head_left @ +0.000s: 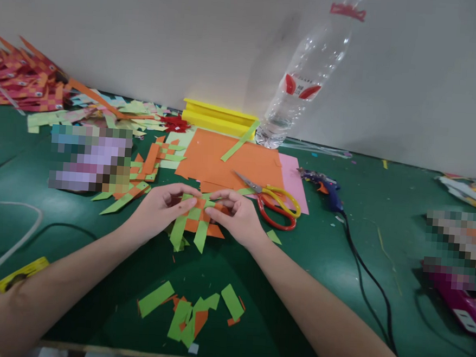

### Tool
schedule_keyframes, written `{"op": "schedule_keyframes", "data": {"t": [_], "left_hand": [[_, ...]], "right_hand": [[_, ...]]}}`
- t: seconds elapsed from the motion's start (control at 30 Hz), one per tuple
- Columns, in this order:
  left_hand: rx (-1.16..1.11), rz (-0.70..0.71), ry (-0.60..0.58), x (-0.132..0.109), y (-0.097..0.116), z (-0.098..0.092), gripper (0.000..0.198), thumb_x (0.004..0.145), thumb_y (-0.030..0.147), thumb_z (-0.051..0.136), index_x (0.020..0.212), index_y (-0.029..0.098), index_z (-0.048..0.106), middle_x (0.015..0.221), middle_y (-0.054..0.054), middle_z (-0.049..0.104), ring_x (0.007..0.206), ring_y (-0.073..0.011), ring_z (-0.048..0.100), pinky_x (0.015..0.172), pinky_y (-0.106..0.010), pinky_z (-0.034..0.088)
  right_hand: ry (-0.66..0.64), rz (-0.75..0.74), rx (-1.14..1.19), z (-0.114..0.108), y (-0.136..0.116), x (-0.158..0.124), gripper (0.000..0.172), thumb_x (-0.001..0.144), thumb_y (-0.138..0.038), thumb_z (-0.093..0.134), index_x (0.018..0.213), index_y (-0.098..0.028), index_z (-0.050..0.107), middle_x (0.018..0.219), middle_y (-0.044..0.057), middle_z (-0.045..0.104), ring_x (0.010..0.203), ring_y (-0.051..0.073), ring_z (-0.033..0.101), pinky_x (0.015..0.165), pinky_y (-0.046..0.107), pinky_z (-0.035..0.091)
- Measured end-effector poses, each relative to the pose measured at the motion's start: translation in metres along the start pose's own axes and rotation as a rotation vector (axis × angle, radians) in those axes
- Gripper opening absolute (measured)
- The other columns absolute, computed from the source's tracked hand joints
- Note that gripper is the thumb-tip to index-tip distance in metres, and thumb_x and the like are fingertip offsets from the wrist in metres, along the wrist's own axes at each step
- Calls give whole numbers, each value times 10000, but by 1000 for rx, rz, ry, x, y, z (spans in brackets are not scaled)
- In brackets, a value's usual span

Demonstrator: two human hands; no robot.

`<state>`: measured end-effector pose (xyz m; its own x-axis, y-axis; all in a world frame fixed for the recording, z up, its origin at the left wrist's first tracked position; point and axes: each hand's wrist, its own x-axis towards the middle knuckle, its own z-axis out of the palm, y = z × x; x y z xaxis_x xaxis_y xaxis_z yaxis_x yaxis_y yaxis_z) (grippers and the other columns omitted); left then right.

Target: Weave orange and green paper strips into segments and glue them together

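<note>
Between both hands is a small woven paper piece (195, 213) of green and orange strips, with strip ends hanging down toward me. My left hand (168, 209) pinches its left upper side between thumb and fingers. On the right side, my right hand (235, 213) pinches the same piece, thumb in front. Similar woven pieces (129, 192) in green and orange lie left of my left hand. Just beyond my right hand, scissors (279, 208) with red and yellow handles rest partly on orange paper sheets (231, 159). A loose green strip (240, 140) lies across those sheets.
Paper scraps (187, 316) lie near the front edge. A clear bottle (302, 79) stands by the wall beside a yellow holder (220, 117). To the right is a blue glue gun (322, 187) with a black cord. Red-orange woven pieces (22, 79) are heaped at far left.
</note>
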<state>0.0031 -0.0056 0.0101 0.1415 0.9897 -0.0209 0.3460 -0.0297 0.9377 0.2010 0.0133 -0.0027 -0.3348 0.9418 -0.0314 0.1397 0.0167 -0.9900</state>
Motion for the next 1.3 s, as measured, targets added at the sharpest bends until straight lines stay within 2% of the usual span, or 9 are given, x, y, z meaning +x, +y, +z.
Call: {"op": "schedule_keyframes", "data": {"t": [0.1,0.33,0.53,0.67,0.77,0.9,1.03,1.17,1.3], "left_hand": [[32,-22,-6,0,3,-1,312,818,494,609,929,211,681,708,0,620,594,-127,516,520,-217,373],[38,33,-26,1,15,-4,325,834,491,547,888,208,698,873,-50,712,808,-207,644,694,-277,509],[-281,-39,-214,0,10,-12,367,833,421,567,1123,222,672,1007,-89,735,865,-241,706,742,-344,571],[-308,42,-334,-1,5,-16,448,812,346,603,1238,209,609,1120,-124,707,960,-263,695,777,-356,581],[-180,92,-283,-3,6,-13,435,784,271,654,1215,221,620,1059,-100,726,909,-233,707,784,-327,580],[-32,216,-129,-7,11,-7,291,742,241,694,1030,203,695,942,-73,737,806,-196,703,724,-280,576],[55,406,-31,-9,16,-5,105,758,233,663,829,217,739,885,-66,735,787,-181,687,731,-268,559],[136,490,-15,-12,20,-6,161,798,300,625,712,251,752,795,-70,733,692,-172,669,683,-276,550],[143,498,-47,-16,23,-6,191,814,373,643,678,291,750,805,-70,743,735,-189,672,743,-312,542]], "right_hand": [[6,-13,-1,-1,1,1,286,696,-368,755,895,-201,633,788,17,700,699,141,652,670,296,512],[-8,10,58,-2,4,1,306,691,-396,760,893,-201,640,782,14,703,645,131,631,657,312,535],[-3,107,234,-6,-2,4,297,639,-332,800,848,-208,628,655,-33,680,566,111,625,620,285,538],[-31,119,344,-11,-4,6,293,625,-289,814,849,-209,642,660,-38,695,582,104,645,656,276,548],[-47,125,422,-13,-4,5,332,628,-286,823,894,-215,638,720,-15,729,636,127,684,670,284,558],[-91,153,424,-12,-6,2,366,624,-308,830,918,-213,633,704,-16,727,601,131,678,606,267,541],[-217,183,344,-12,-5,1,429,637,-317,827,1005,-198,642,594,-51,666,479,71,572,464,183,410],[-297,165,255,-16,-5,3,421,643,-320,821,1005,-188,652,468,-105,536,371,18,348,373,168,213],[-352,181,245,-17,-8,4,395,628,-303,819,976,-205,660,485,-105,521,383,25,362,377,173,229]]}}
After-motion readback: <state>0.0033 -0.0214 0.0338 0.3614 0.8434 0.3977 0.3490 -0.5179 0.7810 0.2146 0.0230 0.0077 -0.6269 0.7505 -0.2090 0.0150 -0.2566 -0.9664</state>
